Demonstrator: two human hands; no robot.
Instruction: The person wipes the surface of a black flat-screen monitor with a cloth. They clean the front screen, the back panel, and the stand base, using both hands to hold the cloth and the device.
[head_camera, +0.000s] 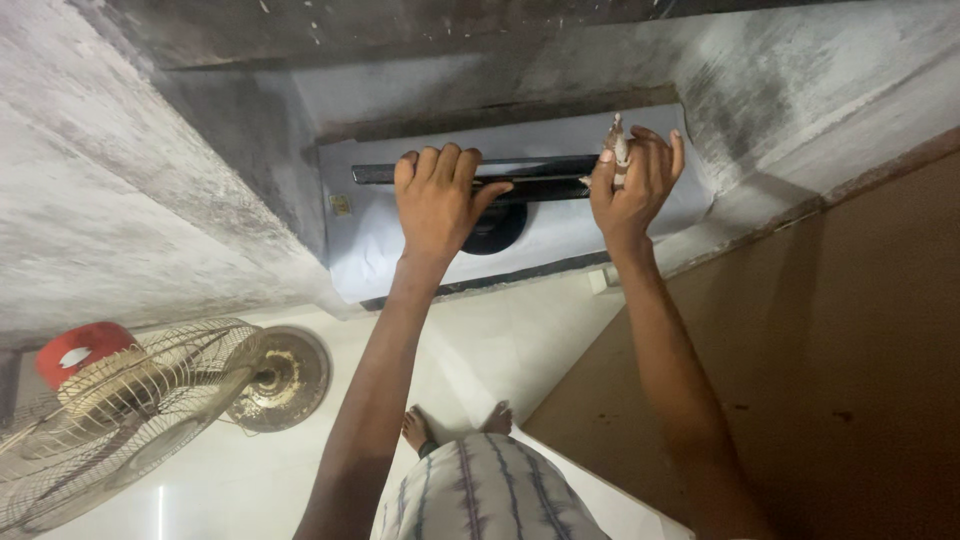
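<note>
Air conditioner (400, 235): the white wall unit sits high in the grey corner, its dark flap (540, 175) running across the front. From here I see my left hand (437, 200) flat against the unit, fingers curled over the flap's upper edge and thumb hooked along its lower edge, so it grips the flap near the middle. My right hand (632, 185) is at the flap's right end, closed loosely around a small pale object (618, 145) that I cannot identify. I judge this to be work on the flap itself, steadying it while its right end is handled. A next move would call for even pressure from both hands so the thin flap does not twist. A cage fan (110, 420) stands on the floor below.
</note>
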